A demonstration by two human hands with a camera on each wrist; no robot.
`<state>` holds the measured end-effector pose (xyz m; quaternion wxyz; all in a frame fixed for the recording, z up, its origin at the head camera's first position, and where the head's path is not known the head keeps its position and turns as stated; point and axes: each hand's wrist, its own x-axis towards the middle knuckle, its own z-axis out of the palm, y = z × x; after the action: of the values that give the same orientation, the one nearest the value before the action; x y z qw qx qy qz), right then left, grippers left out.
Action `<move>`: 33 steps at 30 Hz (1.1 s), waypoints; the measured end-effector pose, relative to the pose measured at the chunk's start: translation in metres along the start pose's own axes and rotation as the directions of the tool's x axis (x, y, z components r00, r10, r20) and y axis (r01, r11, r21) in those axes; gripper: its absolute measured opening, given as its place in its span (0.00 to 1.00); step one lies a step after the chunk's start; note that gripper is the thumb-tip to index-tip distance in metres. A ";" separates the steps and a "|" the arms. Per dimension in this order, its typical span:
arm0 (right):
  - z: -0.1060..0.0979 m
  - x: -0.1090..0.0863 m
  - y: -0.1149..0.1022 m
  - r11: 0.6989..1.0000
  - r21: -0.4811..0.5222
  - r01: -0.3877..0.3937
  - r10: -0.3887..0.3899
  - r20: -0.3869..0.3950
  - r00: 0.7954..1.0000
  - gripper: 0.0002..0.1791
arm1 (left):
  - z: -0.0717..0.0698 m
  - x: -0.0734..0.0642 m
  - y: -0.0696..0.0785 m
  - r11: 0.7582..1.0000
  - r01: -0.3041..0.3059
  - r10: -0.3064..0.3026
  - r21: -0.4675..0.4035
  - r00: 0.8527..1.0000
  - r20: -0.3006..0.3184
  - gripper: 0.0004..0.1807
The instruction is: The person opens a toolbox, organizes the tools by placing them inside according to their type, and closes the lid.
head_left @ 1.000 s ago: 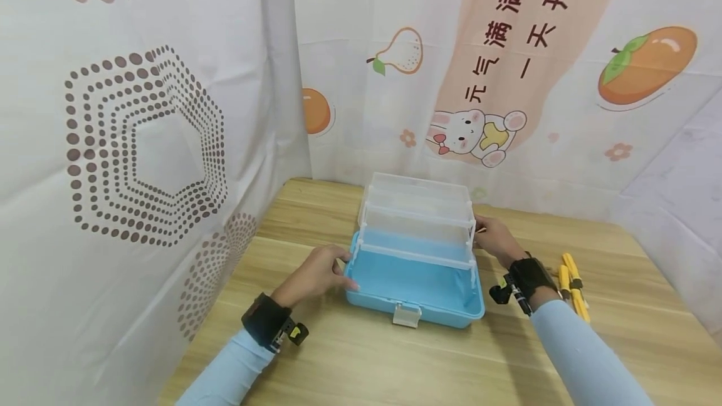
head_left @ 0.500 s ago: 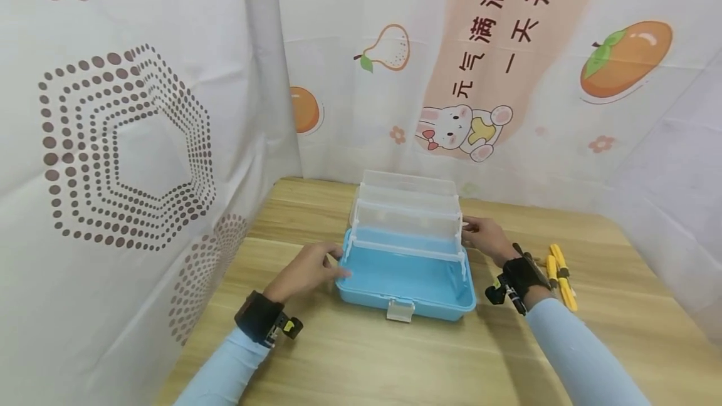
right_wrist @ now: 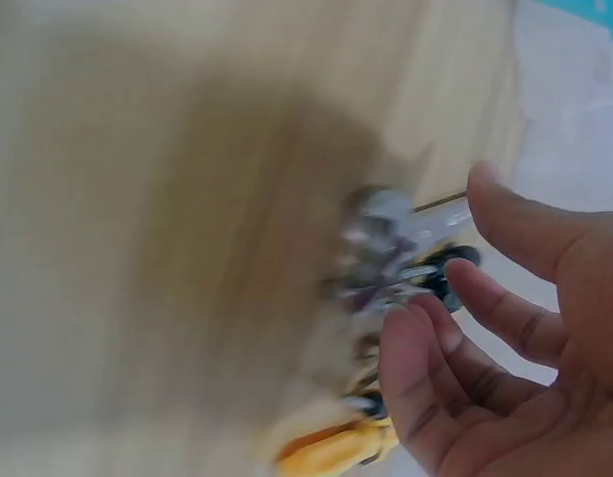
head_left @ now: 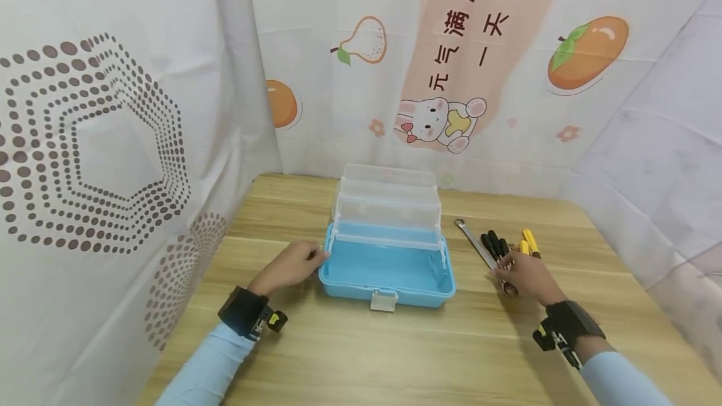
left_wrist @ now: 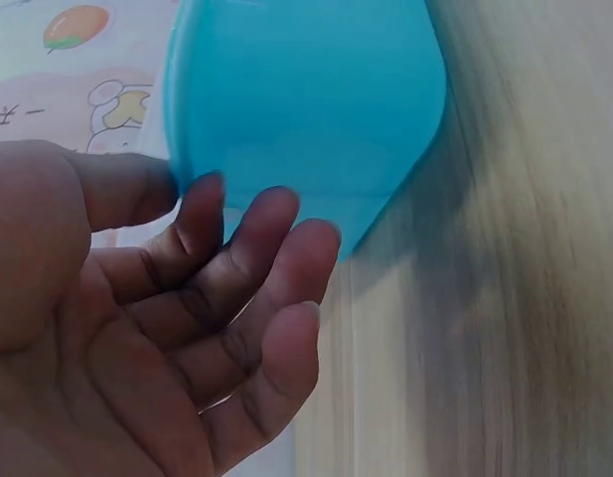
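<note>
A light blue toolbox (head_left: 350, 292) stands open on the table, its clear trays (head_left: 389, 210) folded up and back. At its left side, my left hand (head_left: 290, 266) pinches the rim between thumb and index finger; the other fingers curl loosely by the outer wall in the left wrist view. To the right of the box lies a silver combination wrench (head_left: 476, 243), slanting toward me. Over its near end hovers my right hand (head_left: 530, 277), thumb and fingers apart with nothing held between them in the right wrist view, where the tools are blurred.
Beside the wrench lie several black-handled tools (head_left: 492, 243), partly behind the right hand. Yellow-handled tools (head_left: 531, 240) sit farther right. White printed curtains (head_left: 316, 143) enclose the wooden table (head_left: 395, 356) at the back and sides.
My right hand has left the toolbox's right side and moved right and nearer, to the wrench. The left hand stays at the left rim. The head view has turned right, uncovering the tools.
</note>
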<state>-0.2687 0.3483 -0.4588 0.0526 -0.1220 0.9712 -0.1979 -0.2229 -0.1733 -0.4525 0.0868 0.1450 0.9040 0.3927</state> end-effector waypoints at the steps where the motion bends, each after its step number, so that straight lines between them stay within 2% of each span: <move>1: 0.002 -0.003 0.002 1.000 -0.003 -0.008 0.008 0.009 1.000 0.17 | 0.000 0.000 0.000 1.000 0.014 -0.014 -0.001 1.000 0.006 0.21; 3: 0.005 -0.007 0.003 1.000 0.005 -0.018 0.018 0.019 1.000 0.17 | 0.002 0.001 -0.001 0.999 0.041 -0.041 -0.006 0.999 0.020 0.22; 5: 0.008 -0.010 0.004 1.000 -0.007 -0.002 0.002 -0.006 1.000 0.15 | 0.003 0.000 -0.002 0.998 0.060 -0.059 -0.013 0.998 0.037 0.25; 9: 0.013 -0.010 0.006 1.000 -0.009 -0.015 0.015 -0.027 1.000 0.10 | 0.007 -0.002 -0.004 0.996 0.077 -0.074 -0.040 0.995 0.072 0.28; 13: 0.015 -0.008 0.010 0.996 0.043 -0.075 0.073 0.043 0.996 0.17 | 0.010 -0.004 -0.006 0.994 0.081 -0.075 -0.067 0.993 0.089 0.29; 16: 0.013 -0.008 0.011 0.989 0.095 -0.115 0.106 0.092 0.990 0.18 | 0.012 -0.004 -0.005 0.994 0.083 -0.076 -0.077 0.993 0.087 0.29; 22: 0.011 -0.012 0.008 0.987 0.085 -0.134 0.125 0.099 0.987 0.14 | 0.013 -0.002 -0.002 0.994 0.081 -0.074 -0.071 0.993 0.093 0.29; 29: 0.012 -0.011 0.004 0.996 0.084 0.001 -0.003 0.024 1.000 0.14 | 0.006 -0.002 0.000 0.995 0.090 -0.088 -0.051 0.996 0.032 0.23; 33: 0.012 -0.013 0.004 0.997 0.071 0.009 -0.009 -0.012 1.000 0.16 | 0.005 0.000 -0.002 0.996 0.061 -0.060 -0.061 0.998 0.033 0.23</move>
<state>-0.2552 0.3509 -0.4712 0.0501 -0.1231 0.9632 -0.2335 -0.2216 -0.1712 -0.4569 0.1170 0.1208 0.8938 0.4157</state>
